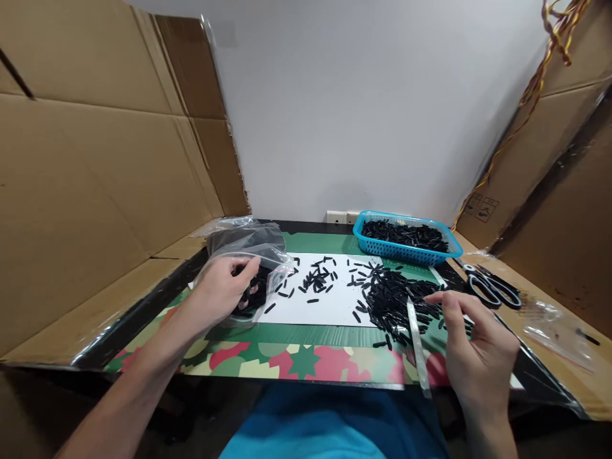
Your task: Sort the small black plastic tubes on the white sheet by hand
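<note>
My left hand (232, 284) is at the mouth of a clear plastic bag (246, 241) on the left, its fingers curled by small black pieces in the bag; what they grip is partly hidden. At the right, my right hand (471, 325) has its thumb and forefinger apart, beside a large pile of black pieces (392, 299). A flat pale strip (418, 350) leans from the pile to the table's front edge, left of my right hand. A smaller scatter of black pieces (318, 278) lies on the white sheet (315, 313).
A blue basket (406, 250) full of black pieces stands at the back right. Black-handled scissors (492, 290) and a clear bag (557, 344) lie at the right. Cardboard walls (105, 153) flank the table, and twisted wires (535, 95) hang at the right.
</note>
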A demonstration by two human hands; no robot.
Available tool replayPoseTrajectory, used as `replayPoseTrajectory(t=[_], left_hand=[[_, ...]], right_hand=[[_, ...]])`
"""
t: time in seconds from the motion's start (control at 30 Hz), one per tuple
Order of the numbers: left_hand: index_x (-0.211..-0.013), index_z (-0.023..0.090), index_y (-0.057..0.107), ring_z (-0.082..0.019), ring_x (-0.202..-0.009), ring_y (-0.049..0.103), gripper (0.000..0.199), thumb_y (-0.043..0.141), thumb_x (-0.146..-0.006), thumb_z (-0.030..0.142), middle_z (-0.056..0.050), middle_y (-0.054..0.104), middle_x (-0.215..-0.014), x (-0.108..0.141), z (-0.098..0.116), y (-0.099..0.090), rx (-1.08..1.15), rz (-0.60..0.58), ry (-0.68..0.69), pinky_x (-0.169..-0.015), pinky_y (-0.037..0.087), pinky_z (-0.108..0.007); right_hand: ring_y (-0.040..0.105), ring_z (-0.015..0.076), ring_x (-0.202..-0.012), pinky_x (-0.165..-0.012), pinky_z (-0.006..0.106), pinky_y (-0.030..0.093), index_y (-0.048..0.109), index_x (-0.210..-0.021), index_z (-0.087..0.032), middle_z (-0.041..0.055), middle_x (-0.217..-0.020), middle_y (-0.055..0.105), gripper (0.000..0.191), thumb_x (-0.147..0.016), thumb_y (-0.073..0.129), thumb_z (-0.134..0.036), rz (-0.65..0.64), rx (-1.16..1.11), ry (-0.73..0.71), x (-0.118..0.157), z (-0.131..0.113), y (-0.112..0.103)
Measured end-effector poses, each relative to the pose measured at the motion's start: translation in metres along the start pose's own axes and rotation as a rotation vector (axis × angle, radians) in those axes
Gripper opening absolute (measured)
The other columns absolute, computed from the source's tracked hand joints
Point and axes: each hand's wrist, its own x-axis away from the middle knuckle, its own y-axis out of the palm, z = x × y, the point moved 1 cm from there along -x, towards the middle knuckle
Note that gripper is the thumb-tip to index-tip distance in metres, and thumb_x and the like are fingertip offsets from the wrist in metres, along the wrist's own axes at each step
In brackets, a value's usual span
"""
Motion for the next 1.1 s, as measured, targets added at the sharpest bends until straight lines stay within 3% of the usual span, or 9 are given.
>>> replayPoseTrajectory(t=[0.07, 0.13, 0.27, 0.33, 0.5, 0.67, 0.9, 1.0, 1.1], left_hand=[[-0.082, 0.022, 0.057, -0.012, -0.043, 0.048, 0.048, 0.063, -0.087, 0.069, 0.002, 0.054, -0.062, 0.012, 0.000, 0.001, 0.214, -0.104, -0.128, -0.038, 0.023, -0.021], [-0.079, 0.022, 0.050, -0.008, -0.041, 0.040, 0.057, 0.072, -0.079, 0.075, 0.005, 0.049, -0.058, 0.026, 0.002, 0.003, 0.407, -0.189, -0.208, -0.037, 0.020, -0.017], [-0.082, 0.023, 0.046, -0.002, -0.042, 0.021, 0.062, 0.082, -0.074, 0.073, 0.012, 0.038, -0.054, 0.050, 0.013, 0.014, 0.777, -0.431, -0.269, -0.035, 0.020, -0.013], [-0.081, 0.023, 0.047, -0.002, -0.043, 0.020, 0.061, 0.081, -0.077, 0.073, 0.011, 0.037, -0.055, 0.056, 0.025, 0.025, 0.852, -0.552, -0.255, -0.035, 0.018, -0.012], [-0.080, 0.022, 0.048, -0.004, -0.043, 0.036, 0.060, 0.078, -0.082, 0.074, 0.008, 0.044, -0.059, 0.048, 0.062, 0.071, 0.802, -0.769, -0.111, -0.036, 0.024, -0.013], [-0.081, 0.021, 0.051, -0.004, -0.041, 0.043, 0.059, 0.072, -0.086, 0.076, 0.006, 0.050, -0.062, 0.017, 0.087, 0.109, 0.719, -0.909, 0.005, -0.037, 0.021, -0.015], [-0.085, 0.022, 0.055, -0.005, -0.040, 0.040, 0.058, 0.071, -0.085, 0.077, 0.008, 0.046, -0.063, 0.005, 0.092, 0.134, 0.650, -1.035, 0.004, -0.032, 0.015, -0.015], [-0.089, 0.023, 0.054, -0.005, -0.041, 0.039, 0.058, 0.071, -0.084, 0.078, 0.008, 0.046, -0.064, 0.008, 0.090, 0.142, 0.695, -1.054, -0.086, -0.032, 0.016, -0.013], [-0.087, 0.023, 0.051, -0.004, -0.040, 0.032, 0.056, 0.072, -0.086, 0.075, 0.010, 0.043, -0.061, 0.010, 0.087, 0.146, 0.786, -1.122, -0.190, -0.032, 0.018, -0.011]], right_hand=[[0.070, 0.0267, -0.093, -0.092, 0.040, 0.048, 0.077, -0.092, -0.024, 0.0064, -0.094, 0.077, 0.027, -0.107, 0.060, -0.039, -0.070, -0.038, -0.049, 0.002, -0.004, 0.001], [0.071, 0.0253, -0.094, -0.088, 0.038, 0.051, 0.077, -0.094, -0.025, 0.0055, -0.096, 0.077, 0.021, -0.106, 0.062, -0.033, -0.165, -0.075, -0.137, 0.004, -0.010, 0.003], [0.074, 0.0224, -0.089, -0.078, 0.033, 0.057, 0.076, -0.099, -0.025, 0.0044, -0.095, 0.078, 0.013, -0.104, 0.064, -0.024, -0.309, -0.152, -0.296, 0.008, -0.029, 0.011], [0.076, 0.0223, -0.087, -0.075, 0.032, 0.059, 0.075, -0.105, -0.026, 0.0044, -0.095, 0.080, 0.011, -0.103, 0.065, -0.021, -0.339, -0.191, -0.323, 0.014, -0.043, 0.018], [0.081, 0.0232, -0.094, -0.081, 0.033, 0.065, 0.068, -0.132, -0.027, 0.0057, -0.111, 0.082, 0.030, -0.103, 0.069, -0.025, -0.367, -0.246, -0.280, 0.022, -0.064, 0.038], [0.079, 0.0199, -0.092, -0.079, 0.030, 0.063, 0.072, -0.119, -0.027, 0.0041, -0.108, 0.081, 0.019, -0.105, 0.064, -0.018, -0.335, -0.211, -0.279, 0.007, -0.049, 0.042], [0.077, 0.0178, -0.090, -0.078, 0.029, 0.061, 0.073, -0.117, -0.026, 0.0028, -0.105, 0.080, 0.019, -0.108, 0.058, -0.018, -0.381, -0.156, -0.156, -0.004, -0.025, 0.046], [0.076, 0.0190, -0.088, -0.079, 0.030, 0.062, 0.075, -0.107, -0.025, 0.0031, -0.100, 0.080, 0.017, -0.107, 0.059, -0.021, -0.402, -0.172, -0.061, -0.005, -0.023, 0.042], [0.078, 0.0207, -0.086, -0.077, 0.031, 0.064, 0.075, -0.100, -0.024, 0.0039, -0.095, 0.080, 0.013, -0.104, 0.064, -0.027, -0.334, -0.223, 0.071, -0.007, -0.022, 0.035]])
